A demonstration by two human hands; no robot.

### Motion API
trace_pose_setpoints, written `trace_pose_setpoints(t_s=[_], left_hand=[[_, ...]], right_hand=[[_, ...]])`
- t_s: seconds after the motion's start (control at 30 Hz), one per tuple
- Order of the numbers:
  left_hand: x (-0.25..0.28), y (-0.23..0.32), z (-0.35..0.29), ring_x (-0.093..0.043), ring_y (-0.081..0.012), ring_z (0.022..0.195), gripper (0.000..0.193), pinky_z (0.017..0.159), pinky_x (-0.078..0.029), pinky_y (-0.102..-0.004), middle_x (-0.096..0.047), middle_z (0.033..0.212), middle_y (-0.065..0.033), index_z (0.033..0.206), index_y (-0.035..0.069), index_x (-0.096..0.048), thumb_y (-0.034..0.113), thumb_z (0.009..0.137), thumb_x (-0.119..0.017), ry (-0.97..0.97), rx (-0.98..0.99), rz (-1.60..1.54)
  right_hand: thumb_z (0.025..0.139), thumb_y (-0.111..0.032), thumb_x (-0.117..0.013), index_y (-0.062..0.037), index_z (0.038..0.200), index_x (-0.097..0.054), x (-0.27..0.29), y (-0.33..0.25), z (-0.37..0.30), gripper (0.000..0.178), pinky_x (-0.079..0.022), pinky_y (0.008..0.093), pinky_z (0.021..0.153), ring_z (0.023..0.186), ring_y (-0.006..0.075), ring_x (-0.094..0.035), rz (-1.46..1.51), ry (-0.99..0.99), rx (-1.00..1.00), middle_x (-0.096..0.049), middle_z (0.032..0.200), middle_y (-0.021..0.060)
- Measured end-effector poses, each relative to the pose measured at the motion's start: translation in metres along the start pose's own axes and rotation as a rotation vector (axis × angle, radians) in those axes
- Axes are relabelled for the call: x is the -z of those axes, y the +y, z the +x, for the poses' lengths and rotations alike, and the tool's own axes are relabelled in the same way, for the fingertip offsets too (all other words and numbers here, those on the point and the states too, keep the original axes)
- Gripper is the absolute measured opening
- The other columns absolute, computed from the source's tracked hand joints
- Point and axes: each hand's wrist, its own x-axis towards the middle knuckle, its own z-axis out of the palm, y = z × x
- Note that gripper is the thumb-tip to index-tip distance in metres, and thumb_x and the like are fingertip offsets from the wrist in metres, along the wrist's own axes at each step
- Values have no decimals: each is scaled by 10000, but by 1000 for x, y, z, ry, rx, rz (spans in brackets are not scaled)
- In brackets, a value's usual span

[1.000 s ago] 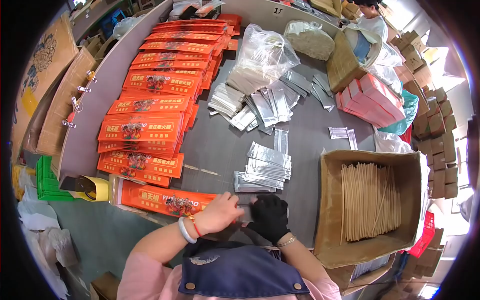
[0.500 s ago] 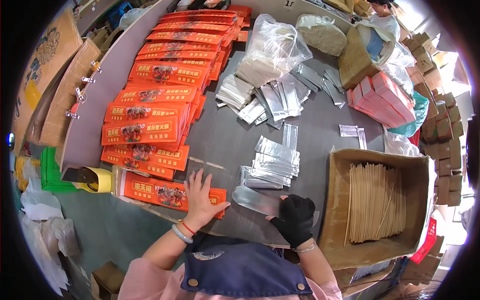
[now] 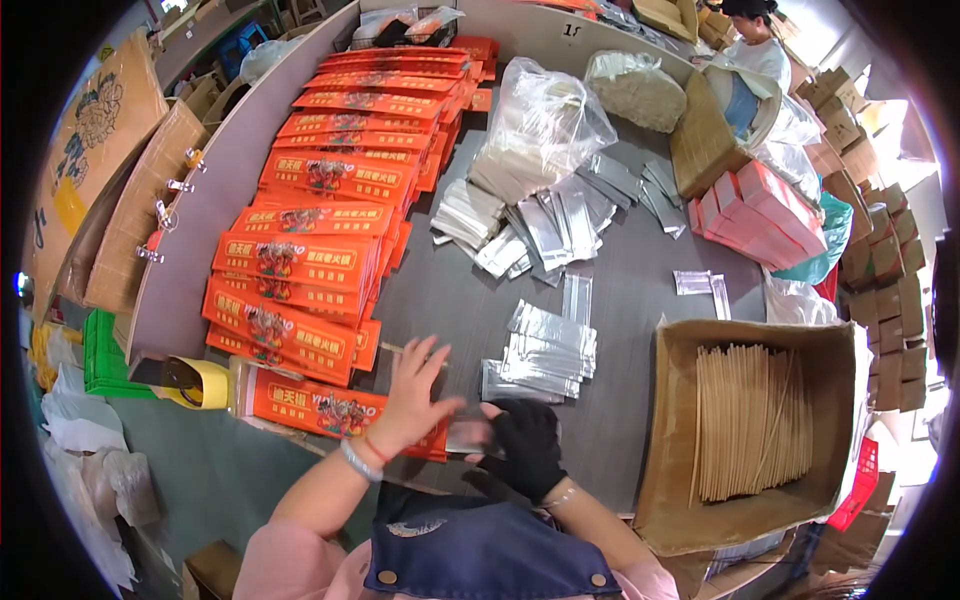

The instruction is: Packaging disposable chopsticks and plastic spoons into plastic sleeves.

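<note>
My left hand (image 3: 408, 400) lies over the right part of a flat red printed packet (image 3: 310, 400) at the table's near edge. Its fingers are spread and a little blurred. My right hand (image 3: 525, 445), in a black fingerless glove, pinches a translucent plastic strip (image 3: 465, 436) at the packet's right end. Motion smears the strip, and the glove covers part of it. Just beyond the right hand lies a fanned pile of flat silver sachets (image 3: 550, 345). Long overlapping rows of red packets (image 3: 300, 255) run up the table's left side.
A cardboard box of thin wooden sticks (image 3: 665, 440) stands at right. Farther back are a clear bag of pale packets (image 3: 540, 125), loose silver sachets (image 3: 560, 220) and pink packs (image 3: 760, 215). A yellow cup-like container (image 3: 205, 384) sits at the left edge. Another person (image 3: 760, 55) is at the far right.
My right hand has moved left with the translucent strip, bringing it to the red packet's right end. My left hand stays spread over the packet. The whole view has shifted slightly.
</note>
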Motion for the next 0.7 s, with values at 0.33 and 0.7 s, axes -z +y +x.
trace_pose_setpoints(t_s=[0.33, 0.7], left_hand=[[2, -63, 177, -439, -391, 1223, 485, 1020, -414, -420, -491, 1301, -187, 1247, 43, -551, 115, 797, -714, 245, -221, 362], [17, -22, 52, -559, -260, 912, 219, 811, -475, -409, -630, 884, -16, 949, 142, -738, 128, 730, -738, 162, -291, 279]], right_hand=[[722, -232, -799, -82, 1125, -629, 48, 41, -27, 462, -430, 437, 872, 1012, 321, -575, -119, 247, -222, -622, 1072, 130], [795, -156, -739, -27, 1122, -630, 105, 116, -119, 367, -460, 428, 923, 1080, 367, -563, -415, 541, -675, -616, 1119, 174]])
